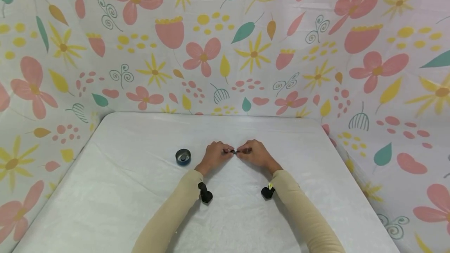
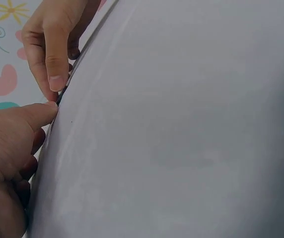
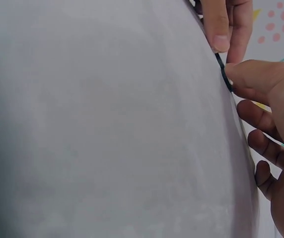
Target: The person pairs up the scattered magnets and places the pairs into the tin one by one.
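Near the far middle of the table, my left hand [image 1: 215, 155] and right hand [image 1: 259, 154] meet fingertip to fingertip. Between them is a small, thin dark strip [image 1: 234, 152], pinched by thumb and forefinger at each end. In the right wrist view the strip [image 3: 225, 74] looks narrow and slightly bent, close to the right thumb; its exact kind cannot be made out. The left wrist view shows only a sliver of it, the fingers covering the rest. Left of my left hand stands a round dark-blue tin [image 1: 183, 163], with a small dark piece inside.
A white cloth covers the table [image 1: 116, 190], whose far edge runs along a flower-printed curtain [image 1: 225, 85]. The curtain also hangs at both sides. Small black cameras [image 1: 206, 196] are strapped at the wrists, over beige sleeves [image 1: 168, 216].
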Tool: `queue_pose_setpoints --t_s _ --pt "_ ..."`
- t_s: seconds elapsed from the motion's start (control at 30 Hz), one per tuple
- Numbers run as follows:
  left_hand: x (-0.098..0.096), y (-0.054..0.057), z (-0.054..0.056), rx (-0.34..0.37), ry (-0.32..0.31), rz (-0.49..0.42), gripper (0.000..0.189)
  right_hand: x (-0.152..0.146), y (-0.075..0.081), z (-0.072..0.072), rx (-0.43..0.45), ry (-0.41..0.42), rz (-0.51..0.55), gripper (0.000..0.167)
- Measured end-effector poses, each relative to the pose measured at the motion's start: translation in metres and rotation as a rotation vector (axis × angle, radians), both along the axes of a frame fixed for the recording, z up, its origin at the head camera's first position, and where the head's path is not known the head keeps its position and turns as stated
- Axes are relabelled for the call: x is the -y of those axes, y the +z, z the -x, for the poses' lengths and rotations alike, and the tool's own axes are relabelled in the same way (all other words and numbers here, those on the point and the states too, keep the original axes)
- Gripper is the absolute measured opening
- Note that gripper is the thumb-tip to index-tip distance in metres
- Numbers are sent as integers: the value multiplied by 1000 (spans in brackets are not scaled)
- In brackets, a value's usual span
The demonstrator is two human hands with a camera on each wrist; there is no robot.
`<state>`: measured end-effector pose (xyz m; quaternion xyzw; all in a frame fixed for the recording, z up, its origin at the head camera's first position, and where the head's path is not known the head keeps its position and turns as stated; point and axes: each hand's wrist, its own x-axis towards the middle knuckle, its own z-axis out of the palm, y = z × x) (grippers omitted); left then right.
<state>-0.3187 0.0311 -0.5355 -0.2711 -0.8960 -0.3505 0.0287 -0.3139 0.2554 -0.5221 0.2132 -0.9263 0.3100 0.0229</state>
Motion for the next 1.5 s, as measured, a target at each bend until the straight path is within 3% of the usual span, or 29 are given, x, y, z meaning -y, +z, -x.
queue_pose_setpoints --t_s 0.13,0.27,0.4,0.53,0.67,0.8,0.93,1.27,1.5 --pt "9 6 -4 1 -5 -24 27 -2 3 3 14 -18 -13 16" --pt "26 21 -15 -5 7 -62 32 -4 10 3 9 -42 -25 18" --pt "52 40 -30 -36 42 -61 39 -7 16 2 -9 -44 -8 22" --pt "87 51 -43 -126 76 -37 50 -5 19 3 -48 -33 21 27" --pt "123 46 -48 -159 117 -14 66 5 19 6 -87 -13 46 34" --pt "151 34 -50 -121 157 -6 77 18 14 10 -87 11 45 36" --pt "168 24 -49 -70 179 -34 79 29 9 12 -68 13 50 32" --pt "174 13 -43 58 178 -133 76 31 4 11 -43 -13 29 27" --pt "176 12 -40 50 155 -143 68 27 4 9 -29 -25 16 25"
